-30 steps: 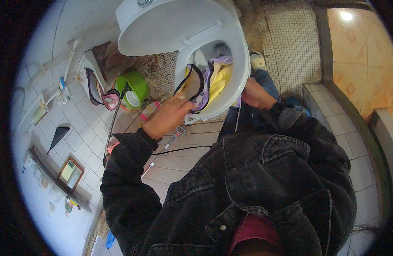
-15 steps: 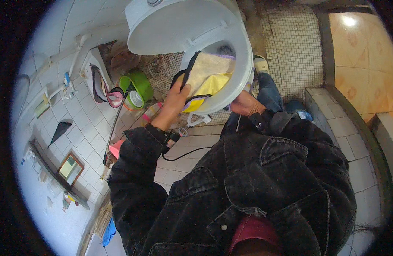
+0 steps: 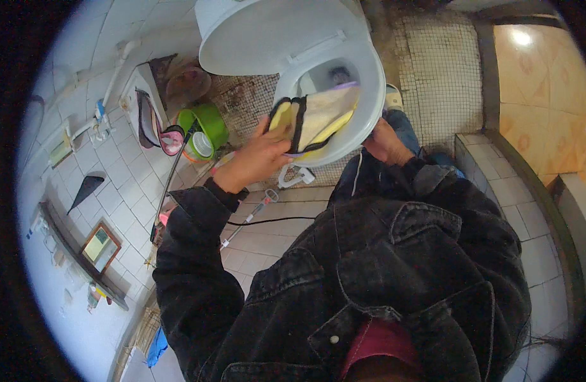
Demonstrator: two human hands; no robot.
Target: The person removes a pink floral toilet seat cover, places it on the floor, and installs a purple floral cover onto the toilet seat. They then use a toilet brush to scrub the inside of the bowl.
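Two hands work at one white tub (image 3: 363, 137) with its lid (image 3: 274, 35) raised, standing on a mosaic-tiled floor (image 3: 433, 76) in a white-tiled washroom. Left hand (image 3: 258, 159) pinches one yellow cloth (image 3: 315, 118) with dark edging at the tub's near-left rim. Right hand (image 3: 385, 143) presses closed around the near rim. One green bucket (image 3: 207, 124) sits left; one mirror (image 3: 102, 245) hangs on the left wall.

White tiled wall (image 3: 124, 210) on the left carries a shelf (image 3: 76, 254) with a small mirror (image 3: 102, 245) and a pipe (image 3: 118, 67). Mosaic floor (image 3: 433, 70) runs ahead; to the right, a tiled step (image 3: 497, 191) and glossy orange floor (image 3: 541, 83) catching light
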